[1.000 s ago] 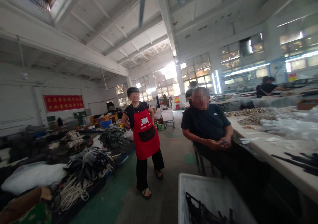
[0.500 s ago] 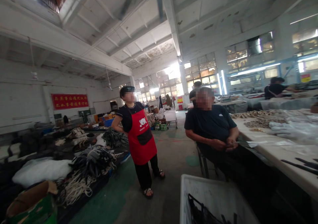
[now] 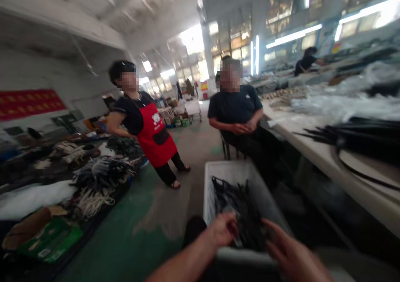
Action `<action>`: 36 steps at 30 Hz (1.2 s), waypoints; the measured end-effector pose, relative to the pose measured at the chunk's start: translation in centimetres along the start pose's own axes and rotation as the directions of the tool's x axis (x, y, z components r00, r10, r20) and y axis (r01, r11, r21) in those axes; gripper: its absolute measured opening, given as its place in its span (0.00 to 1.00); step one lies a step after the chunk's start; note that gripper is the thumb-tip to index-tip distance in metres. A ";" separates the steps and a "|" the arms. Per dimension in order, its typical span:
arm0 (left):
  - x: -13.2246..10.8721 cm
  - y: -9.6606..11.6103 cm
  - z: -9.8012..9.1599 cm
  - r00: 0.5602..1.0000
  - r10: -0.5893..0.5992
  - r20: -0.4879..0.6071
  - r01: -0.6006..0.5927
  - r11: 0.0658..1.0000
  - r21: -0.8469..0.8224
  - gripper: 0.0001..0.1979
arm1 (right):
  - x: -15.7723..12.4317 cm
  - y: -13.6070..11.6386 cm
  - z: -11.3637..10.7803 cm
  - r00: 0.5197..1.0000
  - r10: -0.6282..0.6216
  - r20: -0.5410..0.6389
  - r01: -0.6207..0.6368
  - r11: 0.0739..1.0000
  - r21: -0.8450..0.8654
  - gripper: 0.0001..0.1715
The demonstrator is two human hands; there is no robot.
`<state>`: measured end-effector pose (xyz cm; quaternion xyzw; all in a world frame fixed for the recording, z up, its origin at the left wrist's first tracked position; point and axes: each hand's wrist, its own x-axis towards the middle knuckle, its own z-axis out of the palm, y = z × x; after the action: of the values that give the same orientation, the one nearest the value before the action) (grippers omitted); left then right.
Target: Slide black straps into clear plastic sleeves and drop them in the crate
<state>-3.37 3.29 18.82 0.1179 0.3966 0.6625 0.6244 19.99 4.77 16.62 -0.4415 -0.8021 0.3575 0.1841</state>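
Observation:
Over the near end of a white plastic bin [image 3: 215, 165] are both of my hands, smeared by motion. My left hand [image 3: 223, 228] has its fingers curled beside black strap-like pieces [image 3: 233, 194] heaped in the bin. My right hand [image 3: 283, 244] comes in from the lower right, thumb and fingers bent around something dark. Blur hides exactly what either hand holds. A small pale glint shows between the hands.
A long table [image 3: 312, 148] on the right bears black strips [image 3: 368, 138] and clear plastic bags [image 3: 337, 102]. One person sits beyond the bin; another in a red apron [image 3: 158, 136] stands left of it. Bundles and a green carton [image 3: 46, 240] lie at left.
My view has tilted down and shifted right. Both my hands have come into sight over the bin, and more of its contents and the black strips on the table now show.

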 end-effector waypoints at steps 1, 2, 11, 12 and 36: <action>-0.8 -2.1 -0.3 0.995 -0.086 -0.053 0.085 0.996 -0.006 0.10 | -0.8 -0.5 -0.1 0.999 0.023 0.033 -0.021 0.999 -0.043 0.29; -1.4 -4.0 -0.6 0.980 -0.170 -0.102 0.170 0.985 -0.014 0.08 | -1.3 -1.1 -0.2 0.999 0.033 0.032 -0.030 0.995 -0.095 0.29; -1.9 -7.5 -0.3 0.906 -0.397 -0.149 0.403 0.915 0.009 0.09 | -1.4 -1.2 -1.4 0.997 0.018 0.072 -0.033 0.976 0.215 0.23; -1.8 -7.0 -0.3 0.906 -0.396 -0.150 0.400 0.917 -0.008 0.10 | -1.9 -0.4 -1.8 0.999 -0.006 0.054 -0.009 0.960 0.279 0.22; -1.5 -9.0 -3.6 0.865 -0.492 -0.100 0.488 0.871 -0.060 0.07 | -3.3 0.2 1.4 0.708 -0.671 -0.221 0.635 0.741 -0.217 0.18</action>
<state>1.20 -0.32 10.90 -0.0343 0.4371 0.4942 0.7506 21.00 1.52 15.65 -0.1856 -0.8918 0.1511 0.3840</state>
